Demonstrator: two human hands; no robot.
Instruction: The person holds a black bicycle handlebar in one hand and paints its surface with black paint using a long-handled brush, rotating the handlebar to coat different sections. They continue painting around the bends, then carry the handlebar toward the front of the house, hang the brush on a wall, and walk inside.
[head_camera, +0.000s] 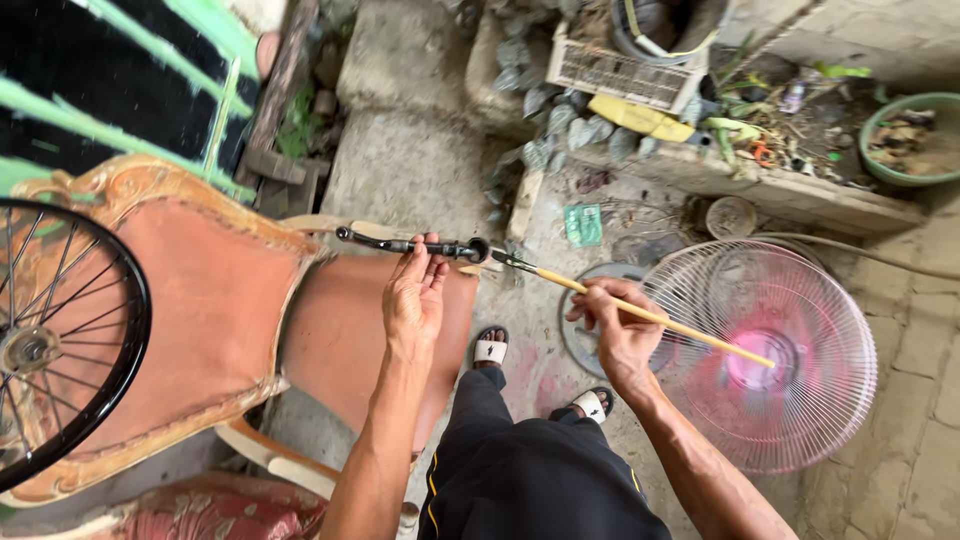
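The left hand (415, 300) is closing its fingers around a black crank (410, 244), whose long axis is running 9 to 3 o'clock. The right hand (620, 335) is pinching a brush (640, 313), its tip sitting just beside the crank's 3 o'clock end, over a chair (220, 320).

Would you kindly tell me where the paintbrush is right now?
In the head view, the paintbrush lies right of centre in the right hand, bristles touching the black metal part held by the left hand.
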